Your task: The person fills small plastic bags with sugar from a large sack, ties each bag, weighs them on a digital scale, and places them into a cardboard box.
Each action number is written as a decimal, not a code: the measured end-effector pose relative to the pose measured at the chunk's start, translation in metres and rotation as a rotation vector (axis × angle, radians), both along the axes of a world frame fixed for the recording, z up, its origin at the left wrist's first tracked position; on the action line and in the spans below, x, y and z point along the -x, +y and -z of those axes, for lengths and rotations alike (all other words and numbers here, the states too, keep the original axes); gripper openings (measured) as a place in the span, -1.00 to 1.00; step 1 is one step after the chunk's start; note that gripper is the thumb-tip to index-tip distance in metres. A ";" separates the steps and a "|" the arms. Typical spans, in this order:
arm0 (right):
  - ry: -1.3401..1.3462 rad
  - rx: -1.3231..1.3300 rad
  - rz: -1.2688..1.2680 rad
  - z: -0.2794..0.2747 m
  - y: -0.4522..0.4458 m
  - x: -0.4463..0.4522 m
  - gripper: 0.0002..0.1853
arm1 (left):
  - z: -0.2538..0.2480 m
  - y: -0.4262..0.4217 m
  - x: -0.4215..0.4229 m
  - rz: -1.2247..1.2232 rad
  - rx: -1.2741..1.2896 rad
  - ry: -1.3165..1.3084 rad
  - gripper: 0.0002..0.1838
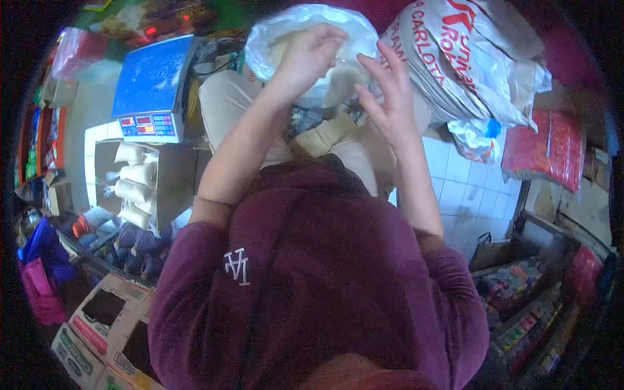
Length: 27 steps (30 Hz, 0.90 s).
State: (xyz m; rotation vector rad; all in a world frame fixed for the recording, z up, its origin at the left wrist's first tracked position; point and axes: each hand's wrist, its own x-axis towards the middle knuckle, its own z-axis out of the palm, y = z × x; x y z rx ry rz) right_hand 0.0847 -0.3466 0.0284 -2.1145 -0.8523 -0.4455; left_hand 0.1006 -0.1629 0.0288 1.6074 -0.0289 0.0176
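Note:
My left hand [313, 57] is over an open white plastic bag [260, 40] with pale contents, its fingers bent and pressed together; what they hold, if anything, I cannot make out. To its right, my right hand [392, 97] has its fingers apart and holds nothing visible. Between and below the hands is a pale, translucent shape [344, 86], perhaps a small plastic bag; whether either hand touches it is unclear. The white bag stands in front of my knees.
A blue-topped digital scale [155, 81] stands at the left, behind a cardboard box [175, 188] of filled pale bags [135, 174]. A large printed sack [455, 58] leans at the right, beside a red package [545, 148]. Cartons [97, 325] lie lower left.

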 end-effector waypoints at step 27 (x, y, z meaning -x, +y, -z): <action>0.056 0.102 -0.119 -0.050 0.013 0.022 -0.76 | -0.016 0.028 0.049 0.044 -0.140 -0.041 -0.80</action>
